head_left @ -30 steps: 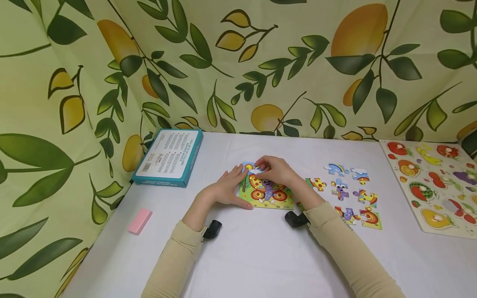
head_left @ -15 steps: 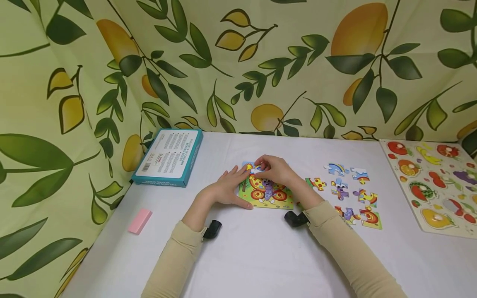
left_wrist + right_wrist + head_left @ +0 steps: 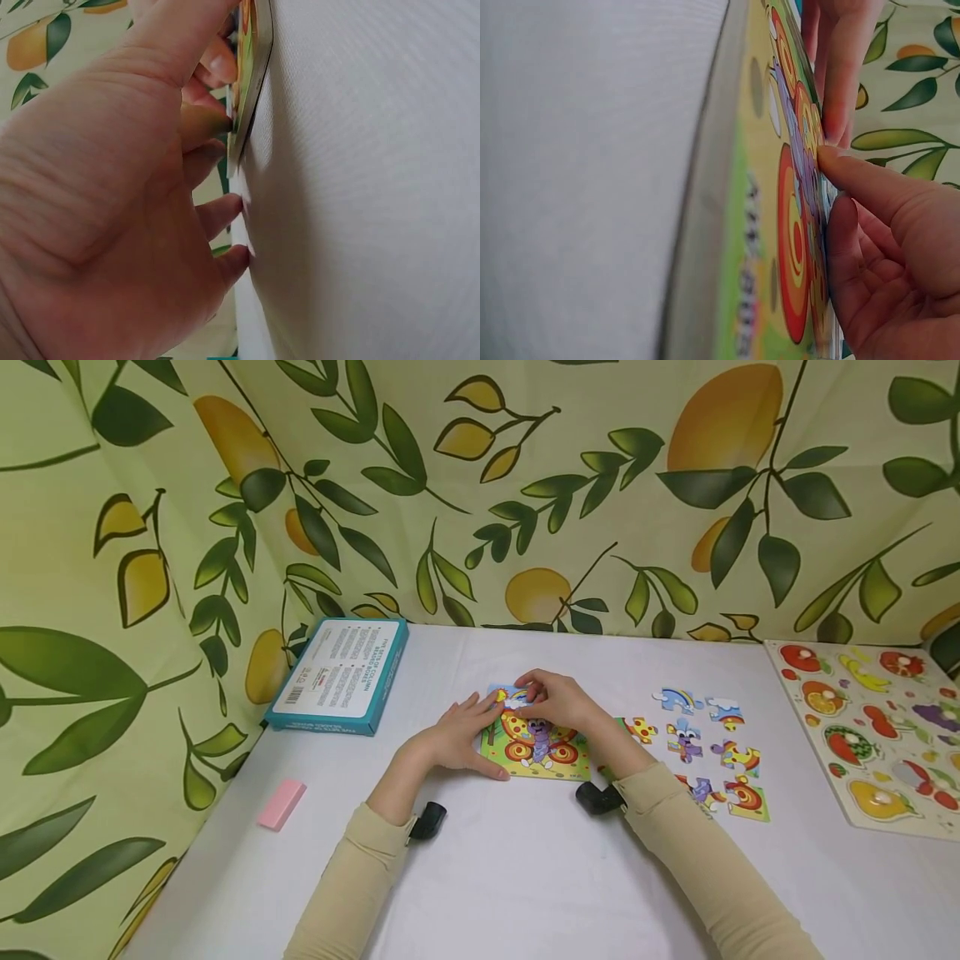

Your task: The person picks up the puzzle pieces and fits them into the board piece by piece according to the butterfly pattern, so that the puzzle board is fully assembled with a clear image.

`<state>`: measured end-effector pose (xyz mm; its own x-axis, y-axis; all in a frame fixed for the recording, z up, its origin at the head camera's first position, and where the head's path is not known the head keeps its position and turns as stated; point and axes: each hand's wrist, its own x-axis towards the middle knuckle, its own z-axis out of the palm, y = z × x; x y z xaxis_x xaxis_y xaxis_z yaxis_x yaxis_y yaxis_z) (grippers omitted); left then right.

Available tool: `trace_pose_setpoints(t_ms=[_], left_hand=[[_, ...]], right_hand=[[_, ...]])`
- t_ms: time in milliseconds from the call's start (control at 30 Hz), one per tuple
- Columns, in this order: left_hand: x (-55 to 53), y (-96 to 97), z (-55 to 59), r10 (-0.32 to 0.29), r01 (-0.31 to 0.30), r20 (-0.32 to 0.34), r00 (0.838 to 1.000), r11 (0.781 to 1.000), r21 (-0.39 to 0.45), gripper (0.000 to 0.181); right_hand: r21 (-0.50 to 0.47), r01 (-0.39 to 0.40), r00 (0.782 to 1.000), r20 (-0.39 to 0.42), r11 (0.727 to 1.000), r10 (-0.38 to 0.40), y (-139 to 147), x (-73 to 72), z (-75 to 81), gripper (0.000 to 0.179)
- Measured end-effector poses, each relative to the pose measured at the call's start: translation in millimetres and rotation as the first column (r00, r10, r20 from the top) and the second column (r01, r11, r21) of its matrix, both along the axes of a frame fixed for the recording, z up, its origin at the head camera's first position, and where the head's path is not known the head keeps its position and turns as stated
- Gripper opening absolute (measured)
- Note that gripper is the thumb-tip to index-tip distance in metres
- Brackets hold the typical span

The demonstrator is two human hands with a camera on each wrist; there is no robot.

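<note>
A butterfly puzzle board (image 3: 547, 770) lies on the table between my hands. My left hand (image 3: 459, 737) rests spread over its left side, fingertips on the picture and thumb along the near edge. With thumb and forefinger, my right hand (image 3: 564, 700) pinches a sky-coloured puzzle piece (image 3: 514, 702) at the board's upper left; the fingers partly cover it. The right wrist view shows the right thumb (image 3: 855, 171) right at the board's face, with the left fingers (image 3: 840, 82) close above. Several loose puzzle pieces (image 3: 684, 742) lie right of the board, some partly behind my right forearm.
A teal-edged box (image 3: 341, 672) lies at the back left, with a pink block (image 3: 282, 805) in front of it. On the far right is a fruit-picture board (image 3: 873, 739). A leaf-patterned curtain (image 3: 570, 527) hangs along the table's back and left side.
The right fingers shift slightly over the upper left of the board, and a bit more rainbow shows between them. The left hand stays in place.
</note>
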<state>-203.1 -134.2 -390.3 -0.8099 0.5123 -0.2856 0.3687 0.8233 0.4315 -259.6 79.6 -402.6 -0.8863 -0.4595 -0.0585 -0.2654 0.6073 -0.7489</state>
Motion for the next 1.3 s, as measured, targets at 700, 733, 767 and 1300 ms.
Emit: trace_pose_setpoints(t_ms=[700, 733, 767, 1300], left_hand=[[1.5, 3.9, 4.5, -0.011, 0.011, 0.001, 1.0, 1.0, -0.02, 0.102], [1.4, 4.0, 4.4, -0.01, 0.01, 0.0, 1.0, 1.0, -0.022, 0.102], [1.5, 4.0, 4.4, -0.01, 0.01, -0.002, 1.0, 1.0, -0.023, 0.102], [2.7, 4.1, 0.9, 0.006, -0.006, -0.026, 1.0, 1.0, -0.014, 0.101]], right_hand=[[-0.002, 0.01, 1.0, -0.021, 1.0, -0.01, 1.9, 0.2, -1.4, 0.043], [-0.003, 0.009, 1.0, -0.016, 1.0, -0.009, 2.5, 0.6, -0.7, 0.042], [-0.004, 0.004, 1.0, -0.012, 1.0, -0.005, 3.4, 1.1, 0.2, 0.041], [0.183, 0.186, 0.98, -0.106, 0.965, -0.169, 145.5, 7.9, 30.5, 0.039]])
